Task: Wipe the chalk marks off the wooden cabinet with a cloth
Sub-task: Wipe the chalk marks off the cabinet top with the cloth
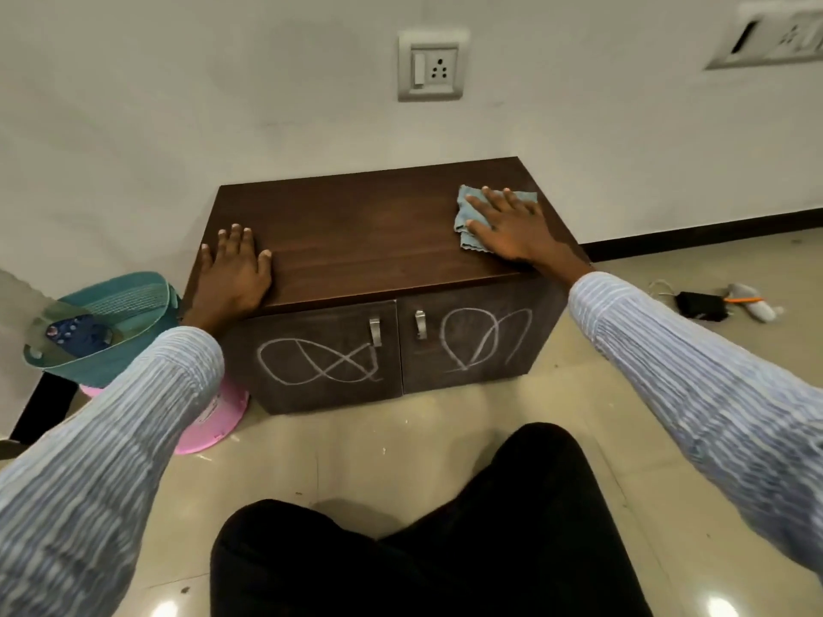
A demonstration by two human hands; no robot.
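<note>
A low dark wooden cabinet [369,233] stands against the wall. White chalk loops [318,360] cover its left door, and more chalk marks [485,338] cover its right door. A light blue cloth [467,213] lies on the right end of the cabinet top. My right hand [512,227] lies flat on the cloth with fingers spread and straight. Flat on the top's front left corner rests my left hand [234,271], holding nothing.
A teal basket [133,305] holding a dark blue item sits left of the cabinet, above a pink tub [209,420]. On the tiled floor to the right lie a black device with a cable [701,305] and a grey object. My dark-trousered legs [445,549] are in front.
</note>
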